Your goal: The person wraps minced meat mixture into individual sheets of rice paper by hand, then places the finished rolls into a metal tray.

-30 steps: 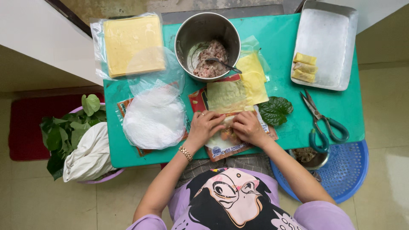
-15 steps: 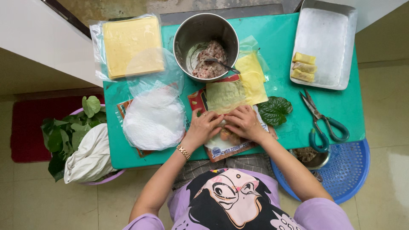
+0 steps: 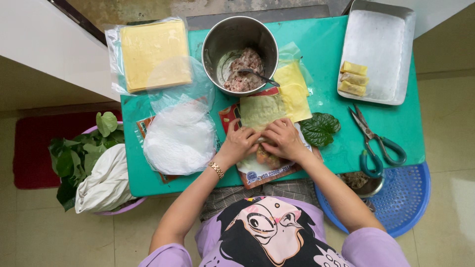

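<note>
At the table's far left, about nine o'clock from the hands, a basin of green leaves (image 3: 79, 158) with a white cloth bag (image 3: 106, 180) sits on the floor. On the green table (image 3: 326, 34), at ten o'clock, lies a stack of yellow square wrappers (image 3: 154, 54) in clear plastic; just below it, a pile of round white rice paper sheets (image 3: 179, 141).

Left hand (image 3: 239, 145): fingers curled down, pressing on the near edge of a soft greenish-yellow wrapper (image 3: 262, 111) spread on a printed plastic sheet (image 3: 267, 173). A gold bracelet (image 3: 216, 169) sits at the wrist. Right hand (image 3: 283, 138): likewise curled, fingertips tucked against the same wrapper; both hands touch one another over the roll. The step in hand looks like rolling: the near end is bunched under the fingers, the far end lies flat toward twelve o'clock. Filling is mostly hidden; a reddish-orange bit shows just below the hands. The next move would call for even pressure from both hands and a tight tuck so the wrapper does not tear.

At twelve o'clock, a steel pot (image 3: 240, 49) holds minced meat and a spoon (image 3: 257, 76). At three o'clock, a dark green leaf (image 3: 320, 129), then scissors (image 3: 376, 143). At two o'clock, a metal tray (image 3: 378, 34) with three finished rolls (image 3: 354, 78). A blue basket (image 3: 401, 198) stands at four o'clock.
</note>
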